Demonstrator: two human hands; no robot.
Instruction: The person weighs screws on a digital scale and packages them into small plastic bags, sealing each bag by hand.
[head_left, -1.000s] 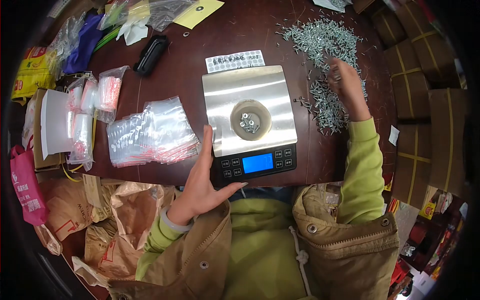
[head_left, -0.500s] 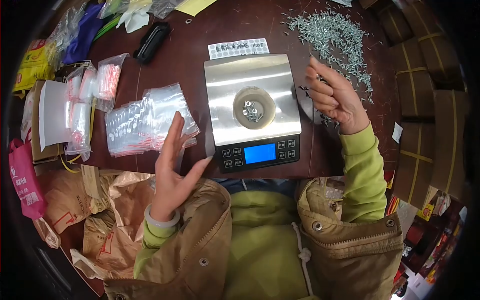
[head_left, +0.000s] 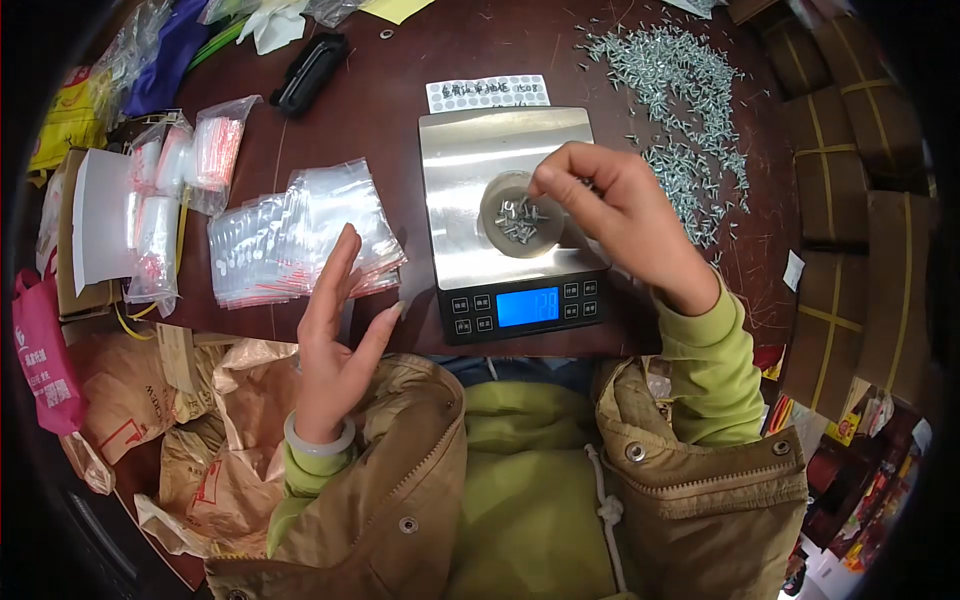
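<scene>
A digital scale (head_left: 450,240) with a steel plate and a lit blue display stands in front of me. On its plate sits a small round cup (head_left: 490,225) holding several silver screws (head_left: 520,222). My right hand (head_left: 620,210) is over the cup's right rim, its fingers closed in a pinch. A bit of metal shows behind those fingers; the rest of what they hold is hidden. My left hand (head_left: 335,330) is open with nothing in it, fingers stretched out, just left of the scale. Beside it lie fanned-out clear zip bags (head_left: 300,240) with red edges.
A large spread of loose screws (head_left: 690,100) covers the table's right side. Behind the scale lies a sticker sheet (head_left: 490,92) with handwriting. Bundled bags (head_left: 215,155) and a black case (head_left: 308,72) are at left. Cardboard boxes (head_left: 830,200) are stacked at right.
My right hand has moved left from beside the scale to over the cup. More screws lie in the cup, and digits now show on the display. My left hand has hardly moved.
</scene>
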